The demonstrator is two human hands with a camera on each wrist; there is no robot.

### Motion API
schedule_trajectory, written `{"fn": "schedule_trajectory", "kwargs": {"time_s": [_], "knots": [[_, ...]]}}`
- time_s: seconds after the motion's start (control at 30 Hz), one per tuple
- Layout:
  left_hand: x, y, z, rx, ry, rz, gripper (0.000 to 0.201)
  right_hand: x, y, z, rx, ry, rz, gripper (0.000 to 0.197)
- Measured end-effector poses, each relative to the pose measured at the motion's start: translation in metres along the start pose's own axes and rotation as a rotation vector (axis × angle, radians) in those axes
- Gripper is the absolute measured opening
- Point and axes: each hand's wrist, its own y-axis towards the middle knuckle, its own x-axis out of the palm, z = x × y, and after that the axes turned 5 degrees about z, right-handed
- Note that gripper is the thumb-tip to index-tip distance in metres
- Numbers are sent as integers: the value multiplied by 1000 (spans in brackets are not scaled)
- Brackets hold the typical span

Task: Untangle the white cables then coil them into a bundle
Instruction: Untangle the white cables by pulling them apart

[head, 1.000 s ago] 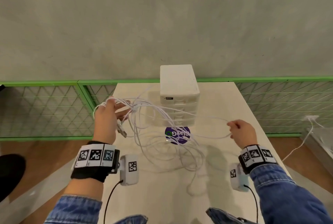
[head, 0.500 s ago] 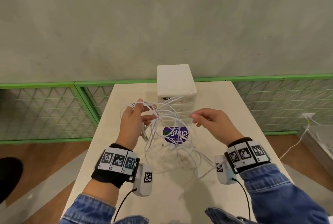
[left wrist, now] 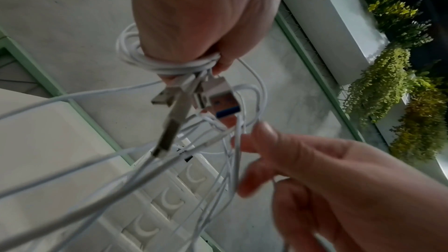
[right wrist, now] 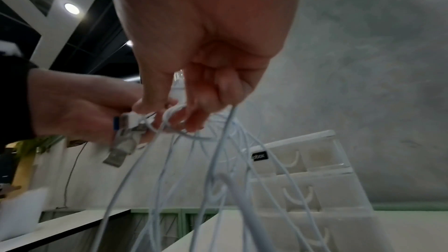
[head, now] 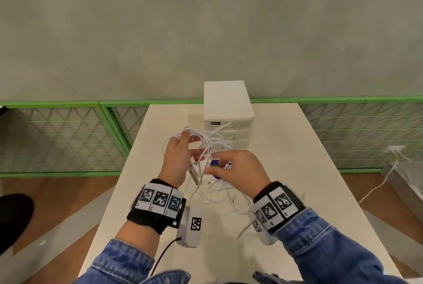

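I have my left hand (head: 177,160) up above the table (head: 286,169), a bit left of the middle, and its fingers are curled tight round a small coil of the white cables (head: 207,144). In the left wrist view the loops go round my fingers and the metal plugs (left wrist: 198,95) hang down from the coil, pointing at the table. My right hand (head: 238,170) is just beside it on the right, almost touching, and its fingertips (right wrist: 194,120) pinch a thin strand close under the plugs. From that pinch the loose strands fall down and toward me, so their long way runs from the coil to the messy pile on the table near my right wrist. I think the next loop must go up and left, over the left fingers. The right hand is nearer the loose part. The white drawer box (head: 226,105) stands on the far side, behind the cables.
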Motion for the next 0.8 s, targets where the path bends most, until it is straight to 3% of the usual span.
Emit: {"fn": "schedule_trajectory", "kwargs": {"time_s": [0.03,0.13,0.27,0.43,0.57,0.7,0.8], "knots": [[2,-1,1,-9,10,-7,45,3,2,-4,35,-34,-11,45],[5,-2,-1,-31,20,-26,42,9,6,-7,49,-134,14,25],[0,-2,1,-16,-32,33,33,4,4,7,44,151,-75,17],[-20,9,-1,3,-79,213,31,-16,-4,37,144,529,229,26],[-21,13,-4,-12,-70,206,39,-23,-6,64,261,667,396,26],[-16,14,-6,-11,-10,184,38,-21,-11,76,202,713,300,34],[-13,13,-7,-21,28,154,37,-32,-12,69,159,729,143,22]]}}
